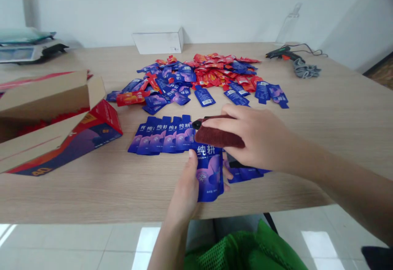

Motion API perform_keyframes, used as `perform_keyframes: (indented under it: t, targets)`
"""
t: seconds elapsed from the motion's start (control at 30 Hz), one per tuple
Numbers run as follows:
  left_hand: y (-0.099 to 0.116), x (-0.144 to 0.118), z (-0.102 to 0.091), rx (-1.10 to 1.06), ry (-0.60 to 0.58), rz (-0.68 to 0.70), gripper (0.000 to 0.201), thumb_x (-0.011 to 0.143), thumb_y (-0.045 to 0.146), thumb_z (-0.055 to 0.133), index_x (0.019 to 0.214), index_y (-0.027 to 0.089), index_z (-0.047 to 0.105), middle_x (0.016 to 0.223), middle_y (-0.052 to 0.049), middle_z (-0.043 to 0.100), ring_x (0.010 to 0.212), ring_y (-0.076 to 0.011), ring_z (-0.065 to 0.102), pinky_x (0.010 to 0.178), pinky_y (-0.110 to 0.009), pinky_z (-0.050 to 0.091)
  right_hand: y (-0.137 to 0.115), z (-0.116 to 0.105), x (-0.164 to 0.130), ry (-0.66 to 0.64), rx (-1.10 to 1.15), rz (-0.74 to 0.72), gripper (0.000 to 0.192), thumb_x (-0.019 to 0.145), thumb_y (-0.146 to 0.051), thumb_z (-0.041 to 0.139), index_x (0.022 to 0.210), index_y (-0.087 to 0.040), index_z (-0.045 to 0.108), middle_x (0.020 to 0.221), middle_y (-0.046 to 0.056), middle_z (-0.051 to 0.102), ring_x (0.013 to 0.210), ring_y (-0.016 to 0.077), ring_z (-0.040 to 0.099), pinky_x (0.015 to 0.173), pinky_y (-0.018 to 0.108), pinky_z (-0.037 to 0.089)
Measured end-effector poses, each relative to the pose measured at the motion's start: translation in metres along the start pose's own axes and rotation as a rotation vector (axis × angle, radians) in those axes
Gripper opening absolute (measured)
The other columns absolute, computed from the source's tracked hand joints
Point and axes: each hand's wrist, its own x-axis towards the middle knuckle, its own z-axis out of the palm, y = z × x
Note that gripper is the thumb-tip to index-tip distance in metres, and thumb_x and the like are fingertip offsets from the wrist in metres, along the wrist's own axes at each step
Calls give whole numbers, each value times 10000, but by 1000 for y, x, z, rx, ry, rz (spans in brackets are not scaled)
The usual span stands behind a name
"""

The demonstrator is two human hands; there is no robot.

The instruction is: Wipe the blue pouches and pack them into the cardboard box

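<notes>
Our left hand (187,188) pinches a blue pouch (210,173); our right hand (254,139) clamps a dark red stamp (217,135) atop it. Left of the grip, five pouches in a row (162,135) look done; beyond, the loose pile (202,79) remains.

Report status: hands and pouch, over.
Left hand gripping blue pouch. Right hand holding dark red stamp-like block over it. Row of blue pouches alongside.

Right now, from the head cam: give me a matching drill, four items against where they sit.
Items:
1. white box
2. glue gun
3. open carton
4. blue pouch

Places:
A. left side of table
B. held in left hand, near edge
C. far right of table
D. far edge, by the wall

Pairs: 1-D, 2-C, 3-A, 4-B
</notes>
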Motion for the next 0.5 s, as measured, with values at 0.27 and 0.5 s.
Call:
perform_keyframes:
  t: [0.27,0.5]
  targets:
    - [1,-2,-8,57,126,159,418,956,460,554,1277,217,667,1103,-79,749,1165,-300,648,905,-357,573,-22,7,-14,211,68,-39,528,852,-201,572,1380,-204,559,1221,109,645,1063,280,622,822,391,505]
    - [-1,-2,-4,36,65,28,545,948,555,527,1261,134,676,994,-130,763,996,-321,716,804,-387,602,-9,9,-22,80,74,124,497,818,-216,582,1314,-205,599,1183,100,687,1020,311,659,810,458,541]
